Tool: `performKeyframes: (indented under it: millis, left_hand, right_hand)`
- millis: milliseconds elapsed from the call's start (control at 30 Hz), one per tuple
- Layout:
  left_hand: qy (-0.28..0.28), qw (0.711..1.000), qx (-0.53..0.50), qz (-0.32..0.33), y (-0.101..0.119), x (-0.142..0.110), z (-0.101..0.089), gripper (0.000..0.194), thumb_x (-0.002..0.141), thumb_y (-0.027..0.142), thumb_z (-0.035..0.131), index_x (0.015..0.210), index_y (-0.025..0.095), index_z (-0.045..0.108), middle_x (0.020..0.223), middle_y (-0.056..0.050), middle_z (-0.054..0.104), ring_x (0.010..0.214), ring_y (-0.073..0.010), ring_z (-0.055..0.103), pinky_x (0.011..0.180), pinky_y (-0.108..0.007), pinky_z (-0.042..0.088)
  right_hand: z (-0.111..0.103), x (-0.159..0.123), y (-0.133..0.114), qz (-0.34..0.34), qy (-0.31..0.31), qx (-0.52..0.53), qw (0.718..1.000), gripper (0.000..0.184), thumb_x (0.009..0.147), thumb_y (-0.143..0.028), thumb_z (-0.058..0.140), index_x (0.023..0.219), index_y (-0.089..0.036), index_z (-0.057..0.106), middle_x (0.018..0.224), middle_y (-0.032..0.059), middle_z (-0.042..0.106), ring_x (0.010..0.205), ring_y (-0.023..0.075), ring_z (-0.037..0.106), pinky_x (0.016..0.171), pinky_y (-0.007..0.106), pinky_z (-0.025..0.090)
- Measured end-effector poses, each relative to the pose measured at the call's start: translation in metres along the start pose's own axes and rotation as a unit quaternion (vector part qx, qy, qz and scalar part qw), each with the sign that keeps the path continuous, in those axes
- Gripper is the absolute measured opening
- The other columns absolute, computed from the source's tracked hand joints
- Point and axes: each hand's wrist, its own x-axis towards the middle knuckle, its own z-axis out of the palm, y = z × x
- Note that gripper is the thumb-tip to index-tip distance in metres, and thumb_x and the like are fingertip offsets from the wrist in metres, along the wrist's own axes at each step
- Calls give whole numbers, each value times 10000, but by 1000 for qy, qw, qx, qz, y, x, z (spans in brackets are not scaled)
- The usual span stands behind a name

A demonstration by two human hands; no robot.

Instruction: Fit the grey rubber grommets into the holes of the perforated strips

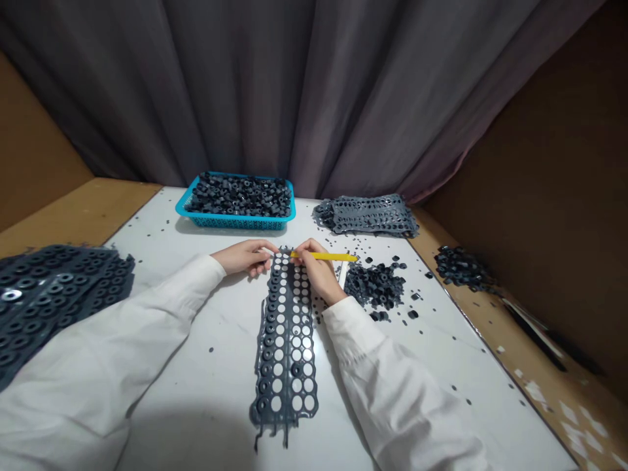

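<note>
White table [206, 392]: holed strip [288, 327] flat at ctr, long axis fore-aft, pronged end twd me. My L hand [245, 257]: half-curled at far-L edge, pinch can't tell. My R hand [316, 267]: grasps yellow stick [330, 256], axis L-R.

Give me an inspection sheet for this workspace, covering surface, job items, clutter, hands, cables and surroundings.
Surface: white tabletop, scattered with small dark bits.
Job items: dark perforated sheet lying lengthwise, dark rings along its left side; yellow pen-like tool.
Clutter: loose dark pieces heaped right of the sheet; blue basket filled with dark pieces; stacked perforated sheets at the back right; ring-studded sheets at the left.
Hands: right hand grips the tool; left hand is at the sheet's far left corner, contact unclear.
Cables: nothing seen.
Surroundings: grey curtain behind, brown panels on both sides.
</note>
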Motion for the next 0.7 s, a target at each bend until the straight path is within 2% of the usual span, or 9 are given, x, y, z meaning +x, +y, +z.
performKeyframes:
  millis: [67,133,233,300,467,700]
  left_hand:
    - [-3,997,70,15,0,0,1,257,769,250,497,1003,145,515,753,-20,572,498,-92,476,437,-209,397]
    - [4,986,161,49,3,-1,5,203,757,197,439,905,138,565,722,-11,567,546,-101,485,505,-218,403]
    - [35,943,311,111,9,-5,13,199,766,196,407,775,149,600,671,3,562,650,-131,511,628,-236,394]
    - [46,916,377,131,12,-8,17,203,790,249,421,770,154,599,656,8,558,658,-142,511,635,-238,375]
    - [24,887,442,135,14,-10,17,222,757,292,509,882,153,629,501,61,417,497,-112,420,530,-213,311]
    - [-4,869,472,152,16,-9,10,273,735,287,556,938,157,684,502,50,457,488,-98,422,530,-197,308]
  right_hand:
    - [1,0,0,28,27,-26,999,137,748,-227,456,617,-191,471,528,-42,539,549,117,525,557,221,396]
    - [2,-2,0,51,13,-46,998,164,733,-210,442,570,-194,446,465,-49,515,488,111,496,503,212,369]
    - [5,-4,3,53,-25,-68,996,181,734,-198,436,553,-192,436,443,-51,514,459,104,483,494,208,361]
    - [7,-5,6,42,-38,-85,995,186,739,-193,434,554,-191,435,452,-48,526,464,102,484,504,208,366]
    - [10,-6,8,23,-45,-114,992,185,742,-180,433,557,-194,425,467,-44,526,493,111,496,534,215,376]
    - [11,-7,6,8,-62,-145,987,162,731,-167,417,572,-199,407,491,-42,507,524,120,489,545,224,367]
